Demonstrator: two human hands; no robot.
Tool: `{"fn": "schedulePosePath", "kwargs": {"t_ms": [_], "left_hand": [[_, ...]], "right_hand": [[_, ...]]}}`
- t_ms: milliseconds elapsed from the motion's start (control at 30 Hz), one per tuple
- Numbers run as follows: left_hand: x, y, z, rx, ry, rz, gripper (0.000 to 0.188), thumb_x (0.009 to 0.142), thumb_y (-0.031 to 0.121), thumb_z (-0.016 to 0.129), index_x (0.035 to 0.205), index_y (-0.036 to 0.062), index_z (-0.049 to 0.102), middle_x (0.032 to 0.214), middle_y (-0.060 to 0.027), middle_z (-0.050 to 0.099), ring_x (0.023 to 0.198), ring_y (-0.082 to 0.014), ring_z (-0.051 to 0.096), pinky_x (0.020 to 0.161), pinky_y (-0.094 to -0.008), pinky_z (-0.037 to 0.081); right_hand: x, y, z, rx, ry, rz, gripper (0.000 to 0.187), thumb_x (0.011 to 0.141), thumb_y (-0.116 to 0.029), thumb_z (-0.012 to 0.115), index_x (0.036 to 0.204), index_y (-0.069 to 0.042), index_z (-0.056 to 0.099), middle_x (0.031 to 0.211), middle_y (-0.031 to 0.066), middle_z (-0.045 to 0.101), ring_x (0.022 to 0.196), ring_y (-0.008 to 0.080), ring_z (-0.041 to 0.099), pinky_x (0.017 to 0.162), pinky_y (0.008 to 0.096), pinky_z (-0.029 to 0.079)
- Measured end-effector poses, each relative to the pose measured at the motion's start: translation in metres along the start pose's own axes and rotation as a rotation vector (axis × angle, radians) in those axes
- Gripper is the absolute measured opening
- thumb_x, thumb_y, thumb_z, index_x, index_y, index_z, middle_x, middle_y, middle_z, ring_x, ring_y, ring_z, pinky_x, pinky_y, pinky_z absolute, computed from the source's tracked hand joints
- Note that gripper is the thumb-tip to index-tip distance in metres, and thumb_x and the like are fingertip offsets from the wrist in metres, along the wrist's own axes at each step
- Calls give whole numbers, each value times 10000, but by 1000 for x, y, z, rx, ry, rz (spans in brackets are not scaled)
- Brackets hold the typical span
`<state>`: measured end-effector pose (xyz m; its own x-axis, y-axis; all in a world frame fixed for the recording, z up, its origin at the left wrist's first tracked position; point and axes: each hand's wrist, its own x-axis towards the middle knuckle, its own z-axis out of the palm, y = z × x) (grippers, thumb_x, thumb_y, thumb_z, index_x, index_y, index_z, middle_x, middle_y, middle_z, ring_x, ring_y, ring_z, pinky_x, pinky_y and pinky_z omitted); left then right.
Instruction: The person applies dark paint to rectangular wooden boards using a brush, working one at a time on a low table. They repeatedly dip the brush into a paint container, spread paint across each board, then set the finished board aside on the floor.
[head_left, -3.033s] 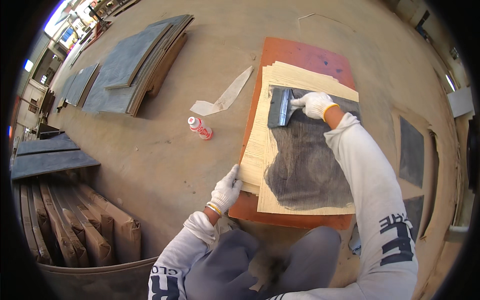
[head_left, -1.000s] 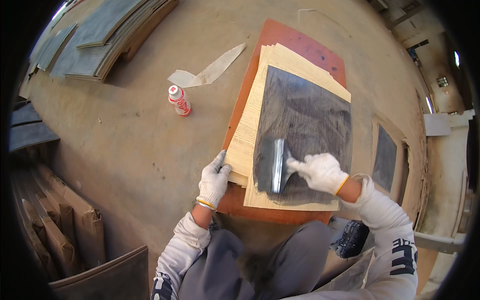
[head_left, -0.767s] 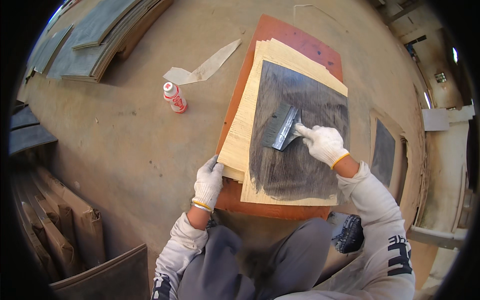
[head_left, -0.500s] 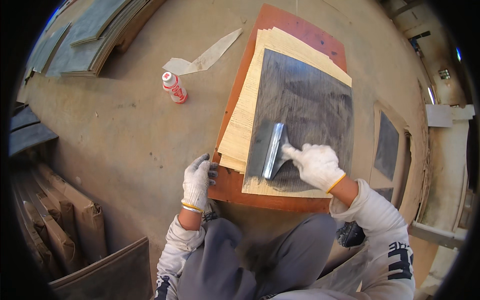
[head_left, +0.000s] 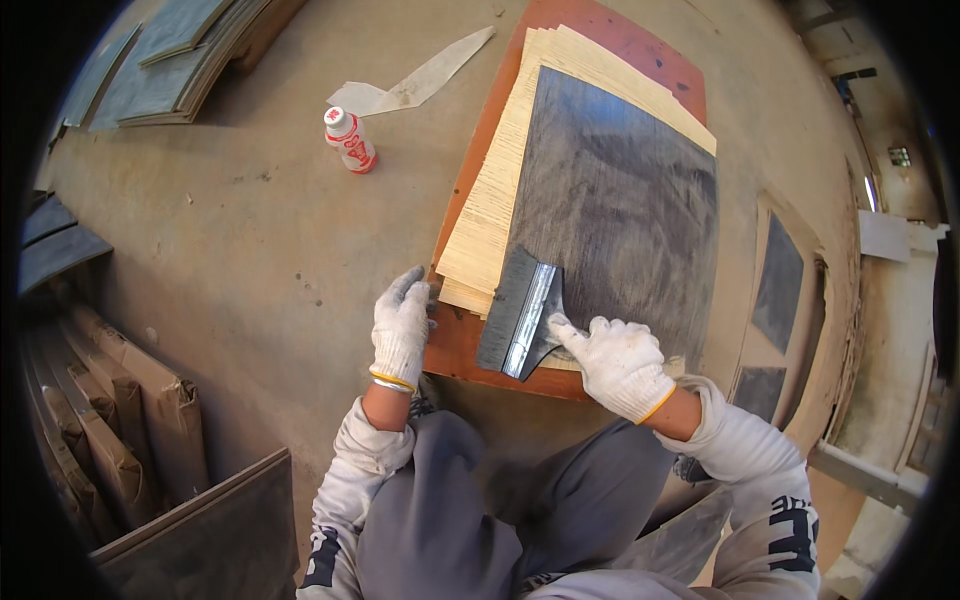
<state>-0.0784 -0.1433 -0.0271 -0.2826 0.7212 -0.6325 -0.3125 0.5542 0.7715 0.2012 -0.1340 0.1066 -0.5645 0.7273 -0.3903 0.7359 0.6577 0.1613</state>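
Note:
My right hand (head_left: 620, 365), in a white knitted glove, grips a wide squeegee (head_left: 521, 318) with a black rubber blade and a silver metal strip. The blade lies over the near left corner of a sheet smeared black (head_left: 620, 190). Under it, several pale wood-grained sheets (head_left: 482, 225) fan out to the left on a reddish-brown board (head_left: 465, 345). My left hand (head_left: 402, 325), gloved too with dark stained fingertips, rests at the board's left edge, fingers loosely extended and holding nothing.
A white and red bottle (head_left: 350, 142) stands on the floor beside a torn pale strip (head_left: 415, 85). Dark panels (head_left: 175, 70) are stacked at the far left. Brown wrapped packages (head_left: 150, 410) and a dark board (head_left: 210, 535) stand near left; dark pieces (head_left: 777, 280) lie at right.
The squeegee has moved toward me and slightly left, to the sheet's near corner, my right hand moving with it. My left hand stays by the board's edge. The view has shifted a little.

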Motion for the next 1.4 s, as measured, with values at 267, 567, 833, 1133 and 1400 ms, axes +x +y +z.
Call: {"fn": "schedulePosePath", "kwargs": {"t_ms": [267,567,833,1133,1400], "left_hand": [[6,-6,-6,3,10,30,456,1042,124,568,1473,-23,563,1135,-114,730,855,-132,671,648,-257,557],[10,1,7,-16,-38,87,445,1039,124,577,1457,-26,585,1226,-116,714,929,-134,685,675,-263,570],[30,3,22,417,-108,499,522,1023,159,636,1482,-60,518,1328,-219,691,1147,-292,696,1011,-399,539],[32,-5,29,577,-72,526,547,988,154,679,1489,4,519,1291,-262,694,1172,-366,688,1015,-409,527],[26,3,32,528,-115,475,543,971,148,698,1470,3,540,1245,-255,715,1126,-346,708,994,-405,532]], "right_hand": [[-42,103,24,629,-12,189,518,898,-125,720,1405,-79,627,1058,112,734,839,283,723,744,400,578],[-103,148,121,2366,922,667,375,1005,-112,673,1369,-75,597,1304,126,661,844,171,615,655,311,499],[-28,214,138,2162,954,1210,87,1042,-167,669,1006,-90,648,879,45,672,539,70,464,424,204,301],[84,169,71,2032,553,663,154,974,-52,702,1100,-47,614,933,148,756,507,91,555,396,206,381],[21,79,53,1995,18,502,279,910,-64,763,1128,-34,593,902,126,751,499,65,519,432,208,363]]}}
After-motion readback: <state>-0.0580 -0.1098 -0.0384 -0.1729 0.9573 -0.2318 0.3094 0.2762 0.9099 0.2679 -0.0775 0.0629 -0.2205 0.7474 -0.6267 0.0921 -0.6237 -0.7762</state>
